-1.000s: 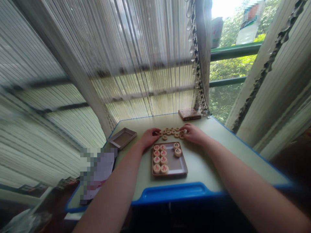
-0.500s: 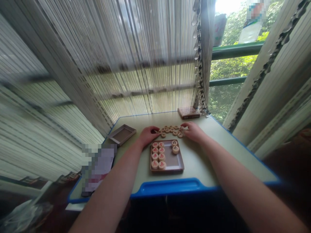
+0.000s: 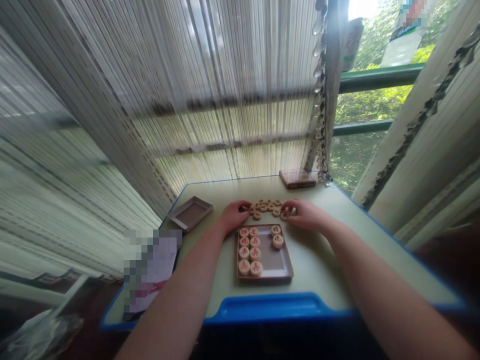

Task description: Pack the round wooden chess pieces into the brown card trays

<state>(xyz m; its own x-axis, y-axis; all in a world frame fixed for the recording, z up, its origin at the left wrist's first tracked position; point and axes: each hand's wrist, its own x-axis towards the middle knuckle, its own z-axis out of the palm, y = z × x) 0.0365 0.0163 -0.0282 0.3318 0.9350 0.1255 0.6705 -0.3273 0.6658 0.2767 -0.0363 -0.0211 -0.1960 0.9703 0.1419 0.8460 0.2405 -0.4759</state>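
A cluster of round wooden chess pieces (image 3: pixel 268 207) lies on the pale green table (image 3: pixel 318 255). My left hand (image 3: pixel 233 216) rests at the cluster's left end, fingers curled against the pieces. My right hand (image 3: pixel 305 214) sits at the right end, fingers bent and pinching a piece. Just in front of both hands lies a brown tray (image 3: pixel 275 262) with several pieces in it, red-marked ones in two columns on the left and two dark-marked ones at the top right.
An empty brown lid or tray (image 3: pixel 190 213) lies at the table's left. A flat wooden box (image 3: pixel 297 178) stands at the far edge by the window. A blue rim (image 3: pixel 268 306) runs along the near edge. String curtains hang behind.
Both hands stay at the ends of the loose pieces, drawn slightly closer together. The view has shifted a little; the tray's contents look the same.
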